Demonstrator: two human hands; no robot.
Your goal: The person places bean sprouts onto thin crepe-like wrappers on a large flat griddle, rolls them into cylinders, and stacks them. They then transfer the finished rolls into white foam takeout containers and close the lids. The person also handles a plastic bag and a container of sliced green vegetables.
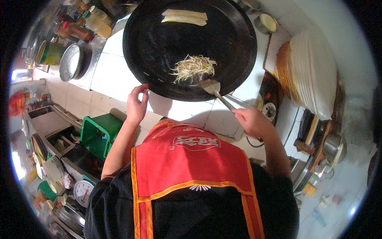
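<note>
My right hand grips the handle of a metal spatula, its blade resting at the near side of a large black wok. Against the blade's far side lies a heap of bean sprouts. At the wok's far side, two pale rolled wraps lie side by side, touching. My left hand is raised just outside the wok's near left rim, fingers curled with thumb and forefinger apart, with nothing seen between them.
A steel bowl, a sauce bottle and jars stand at the left. A stack of pale round sheets and a small pot are at the right. Below left are a green bin and a dial scale.
</note>
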